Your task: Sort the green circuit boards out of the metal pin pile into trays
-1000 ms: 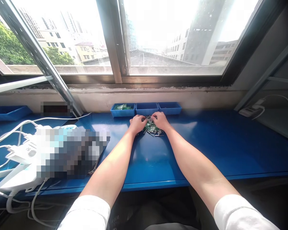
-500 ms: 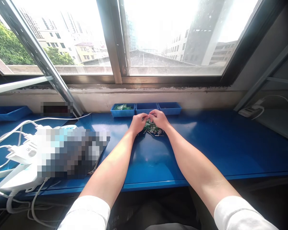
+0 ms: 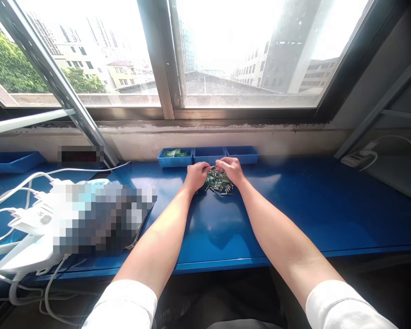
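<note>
A heap of small silvery screw-like pieces mixed with green bits (image 3: pixel 219 180) lies on the blue table (image 3: pixel 222 228). At the heap's left edge is my left hand (image 3: pixel 196 176), its thumb and fingers pinched together. My right hand (image 3: pixel 232 169) hovers over the heap's right side, fingertips also drawn together. Whatever either pinch holds is too small to make out. A narrow gap separates the two sets of fingertips.
Behind the heap stand three joined blue bins; the left bin (image 3: pixel 175 161) contains green packets. White chargers and cables (image 3: pixel 37 214) crowd the left side beside a blurred object. Another blue tray (image 3: pixel 13 162) sits far left. A window frame rises behind.
My right hand has drawn slightly away to the right, so the fingertips that met are now apart. More of the heap shows between the hands. My left hand has barely shifted.
</note>
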The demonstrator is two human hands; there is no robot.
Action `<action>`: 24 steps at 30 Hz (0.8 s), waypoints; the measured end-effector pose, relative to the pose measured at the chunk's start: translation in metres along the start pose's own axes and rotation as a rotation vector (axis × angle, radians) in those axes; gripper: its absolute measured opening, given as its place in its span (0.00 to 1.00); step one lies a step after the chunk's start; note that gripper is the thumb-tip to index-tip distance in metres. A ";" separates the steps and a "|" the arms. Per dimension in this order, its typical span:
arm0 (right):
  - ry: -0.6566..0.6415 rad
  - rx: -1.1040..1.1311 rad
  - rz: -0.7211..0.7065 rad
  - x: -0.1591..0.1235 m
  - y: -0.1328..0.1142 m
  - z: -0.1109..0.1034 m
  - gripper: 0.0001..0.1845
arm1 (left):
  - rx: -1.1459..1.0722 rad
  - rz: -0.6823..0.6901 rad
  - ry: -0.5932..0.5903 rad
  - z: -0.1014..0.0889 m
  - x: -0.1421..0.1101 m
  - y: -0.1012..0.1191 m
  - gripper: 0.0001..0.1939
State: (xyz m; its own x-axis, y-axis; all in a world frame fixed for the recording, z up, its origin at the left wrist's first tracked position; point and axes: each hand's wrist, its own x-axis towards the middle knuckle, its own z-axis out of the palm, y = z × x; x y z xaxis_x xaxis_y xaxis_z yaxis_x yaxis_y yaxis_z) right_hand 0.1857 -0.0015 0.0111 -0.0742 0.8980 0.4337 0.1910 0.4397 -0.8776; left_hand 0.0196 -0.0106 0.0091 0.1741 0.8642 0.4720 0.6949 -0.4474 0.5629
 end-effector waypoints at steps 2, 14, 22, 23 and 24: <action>0.001 0.032 -0.011 0.001 0.002 -0.001 0.17 | 0.001 0.001 0.002 0.000 -0.001 0.000 0.12; 0.346 -0.221 0.108 0.010 0.010 -0.013 0.12 | 0.163 -0.250 0.107 0.000 0.003 -0.009 0.16; 0.431 -0.479 0.124 0.014 0.012 -0.018 0.18 | 0.163 -0.276 0.085 0.003 0.004 -0.013 0.15; 0.430 -0.493 0.142 0.014 0.012 -0.018 0.20 | 0.162 -0.278 0.083 0.004 0.004 -0.013 0.14; 0.428 -0.504 0.159 0.015 0.013 -0.018 0.22 | 0.159 -0.280 0.080 0.003 0.004 -0.013 0.14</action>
State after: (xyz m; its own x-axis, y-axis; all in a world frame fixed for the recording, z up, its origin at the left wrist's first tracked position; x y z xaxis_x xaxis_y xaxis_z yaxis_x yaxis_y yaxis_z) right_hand 0.2051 0.0173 0.0098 0.3666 0.8193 0.4409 0.6082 0.1475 -0.7800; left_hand 0.0134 -0.0003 0.0011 -0.0903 0.9250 0.3692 0.8095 -0.1478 0.5681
